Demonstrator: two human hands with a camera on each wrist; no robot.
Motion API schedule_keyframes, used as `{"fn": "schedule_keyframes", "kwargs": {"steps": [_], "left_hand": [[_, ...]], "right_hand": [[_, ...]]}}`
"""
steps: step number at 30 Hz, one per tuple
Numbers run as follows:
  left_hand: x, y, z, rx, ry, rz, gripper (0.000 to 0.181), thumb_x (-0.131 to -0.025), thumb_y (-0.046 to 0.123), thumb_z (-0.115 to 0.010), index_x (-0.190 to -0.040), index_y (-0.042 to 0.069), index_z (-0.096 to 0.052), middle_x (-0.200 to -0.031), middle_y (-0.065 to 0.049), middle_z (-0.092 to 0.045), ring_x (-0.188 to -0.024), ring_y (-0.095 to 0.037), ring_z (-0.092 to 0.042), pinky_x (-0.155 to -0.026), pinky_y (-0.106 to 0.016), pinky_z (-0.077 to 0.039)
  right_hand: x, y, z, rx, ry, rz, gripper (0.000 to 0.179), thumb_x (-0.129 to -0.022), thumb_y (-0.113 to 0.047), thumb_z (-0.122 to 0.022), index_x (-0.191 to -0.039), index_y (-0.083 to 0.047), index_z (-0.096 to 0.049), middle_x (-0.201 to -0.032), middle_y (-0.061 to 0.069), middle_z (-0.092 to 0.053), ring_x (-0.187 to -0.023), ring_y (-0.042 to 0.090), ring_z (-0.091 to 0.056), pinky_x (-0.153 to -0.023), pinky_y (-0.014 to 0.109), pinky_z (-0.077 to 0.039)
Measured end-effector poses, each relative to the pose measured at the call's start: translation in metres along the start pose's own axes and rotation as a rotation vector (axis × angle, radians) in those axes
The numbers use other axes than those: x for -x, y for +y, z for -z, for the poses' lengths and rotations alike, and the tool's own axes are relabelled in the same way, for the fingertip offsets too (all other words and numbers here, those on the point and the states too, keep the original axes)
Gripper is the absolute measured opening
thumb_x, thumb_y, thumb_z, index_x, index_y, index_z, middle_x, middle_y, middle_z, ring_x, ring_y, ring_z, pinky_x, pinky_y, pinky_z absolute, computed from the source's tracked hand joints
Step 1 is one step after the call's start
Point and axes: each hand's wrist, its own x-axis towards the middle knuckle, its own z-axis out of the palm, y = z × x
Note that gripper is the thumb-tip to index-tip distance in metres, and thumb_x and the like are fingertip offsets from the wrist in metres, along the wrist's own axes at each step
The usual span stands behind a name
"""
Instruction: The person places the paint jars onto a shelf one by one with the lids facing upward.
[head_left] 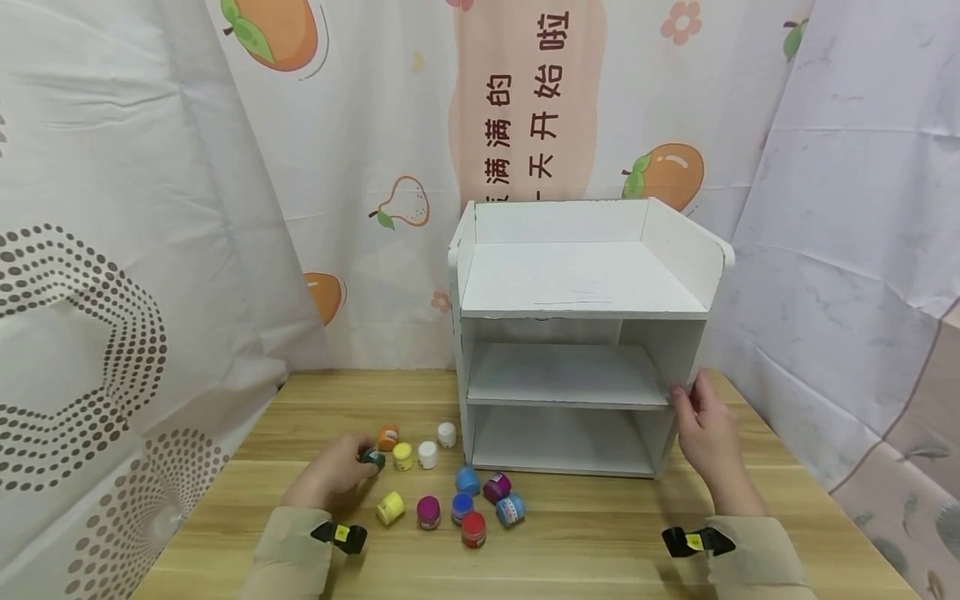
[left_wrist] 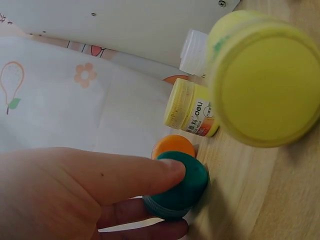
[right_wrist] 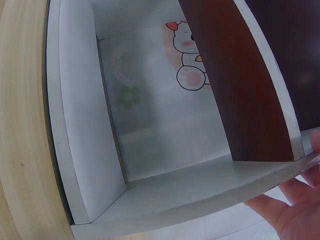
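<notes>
My left hand (head_left: 341, 467) pinches a dark green paint jar (head_left: 372, 457) between thumb and fingers at the left of the table; its green lid faces the left wrist camera. Just behind that jar is an orange paint jar (head_left: 387, 437), with a yellow paint jar (head_left: 402, 456) to its right. At the other side, my right hand (head_left: 708, 425) grips the right side panel of a white shelf unit (head_left: 570, 279), thumb at the front edge and fingers around the outside. In the right wrist view the panel edge (right_wrist: 210, 197) runs beside the fingers.
Two white jars (head_left: 427, 454) stand left of the shelf. In front lie several more jars: a yellow one (head_left: 390, 507), a magenta one (head_left: 429, 512), a red one (head_left: 474, 529), blue ones (head_left: 511, 509) and a purple one (head_left: 497, 487). Curtains hang behind the wooden table (head_left: 585, 550).
</notes>
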Motion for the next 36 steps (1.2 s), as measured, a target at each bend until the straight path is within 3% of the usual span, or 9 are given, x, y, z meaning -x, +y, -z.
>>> {"fn": "schedule_keyframes", "kwargs": {"steps": [7, 10, 19, 21, 23, 26, 29, 33, 36], "left_hand": [[0.006, -0.003, 0.009, 0.012, 0.037, -0.02, 0.04, -0.094, 0.004, -0.069, -0.132, -0.004, -0.061, -0.124, -0.022, -0.065, -0.116, -0.038, -0.061, -0.096, -0.057, -0.049], [0.009, -0.003, 0.014, 0.026, 0.05, -0.019, 0.043, -0.094, 0.003, -0.068, -0.134, -0.007, -0.058, -0.127, -0.025, -0.062, -0.119, -0.041, -0.06, -0.097, -0.058, -0.049], [0.01, -0.002, 0.019, -0.036, 0.063, -0.025, 0.036, -0.089, 0.001, -0.073, -0.124, -0.004, -0.063, -0.116, -0.016, -0.066, -0.108, -0.032, -0.063, -0.091, -0.056, -0.051], [0.009, -0.003, 0.018, -0.054, 0.07, -0.022, 0.032, -0.088, 0.001, -0.074, -0.118, -0.001, -0.065, -0.111, -0.013, -0.066, -0.104, -0.03, -0.063, -0.089, -0.054, -0.052], [0.007, -0.005, 0.016, -0.074, 0.075, -0.014, 0.031, -0.087, 0.003, -0.077, -0.115, 0.0, -0.066, -0.11, -0.012, -0.063, -0.101, -0.028, -0.062, -0.087, -0.053, -0.052], [0.005, -0.008, 0.013, -0.11, 0.081, -0.007, 0.033, -0.084, 0.004, -0.079, -0.114, 0.001, -0.065, -0.109, -0.012, -0.06, -0.097, -0.028, -0.06, -0.084, -0.05, -0.053], [0.003, -0.009, 0.011, -0.129, 0.084, -0.003, 0.033, -0.083, 0.002, -0.08, -0.112, 0.0, -0.064, -0.105, -0.011, -0.057, -0.093, -0.026, -0.058, -0.08, -0.047, -0.053], [0.003, -0.006, 0.009, -0.139, 0.086, -0.01, 0.03, -0.08, 0.001, -0.081, -0.103, 0.004, -0.062, -0.099, -0.009, -0.055, -0.088, -0.024, -0.056, -0.076, -0.044, -0.052], [0.004, -0.003, 0.008, -0.149, 0.087, -0.007, 0.032, -0.077, 0.002, -0.084, -0.099, 0.007, -0.061, -0.098, -0.008, -0.056, -0.086, -0.024, -0.056, -0.075, -0.044, -0.051]], "right_hand": [[0.0, -0.002, 0.0, -0.022, -0.021, -0.01, 0.032, -0.107, -0.017, -0.052, -0.133, 0.001, -0.054, -0.121, 0.026, -0.066, -0.109, 0.041, -0.063, -0.08, 0.0, -0.034], [-0.001, -0.003, 0.0, -0.019, -0.024, -0.007, 0.032, -0.107, -0.017, -0.053, -0.133, 0.001, -0.054, -0.121, 0.026, -0.066, -0.11, 0.042, -0.063, -0.08, 0.0, -0.033], [0.0, -0.001, 0.001, -0.005, -0.02, 0.006, 0.03, -0.106, -0.016, -0.054, -0.132, 0.0, -0.056, -0.119, 0.024, -0.067, -0.106, 0.039, -0.063, -0.079, 0.001, -0.035], [0.0, -0.001, 0.001, -0.005, -0.015, 0.011, 0.03, -0.106, -0.015, -0.055, -0.131, 0.0, -0.057, -0.118, 0.024, -0.068, -0.105, 0.022, -0.065, -0.079, 0.001, -0.036], [0.001, -0.001, 0.001, -0.004, -0.012, 0.014, 0.03, -0.106, -0.015, -0.055, -0.131, 0.0, -0.057, -0.116, 0.023, -0.068, -0.104, 0.015, -0.064, -0.079, 0.001, -0.036], [0.001, -0.001, 0.001, -0.002, -0.011, 0.016, 0.029, -0.105, -0.015, -0.056, -0.13, 0.0, -0.057, -0.116, 0.023, -0.068, -0.104, 0.015, -0.064, -0.079, 0.001, -0.036], [0.0, -0.001, 0.001, 0.003, -0.011, 0.015, 0.028, -0.105, -0.015, -0.055, -0.129, 0.0, -0.057, -0.116, 0.023, -0.068, -0.104, 0.033, -0.064, -0.079, 0.001, -0.036], [0.0, -0.001, 0.001, 0.007, -0.006, 0.01, 0.028, -0.105, -0.016, -0.056, -0.129, 0.0, -0.058, -0.115, 0.022, -0.069, -0.103, 0.02, -0.064, -0.079, 0.001, -0.036], [0.001, -0.001, 0.002, 0.0, -0.01, 0.008, 0.029, -0.106, -0.016, -0.055, -0.129, 0.0, -0.057, -0.116, 0.023, -0.068, -0.105, 0.023, -0.064, -0.079, 0.001, -0.036]]}}
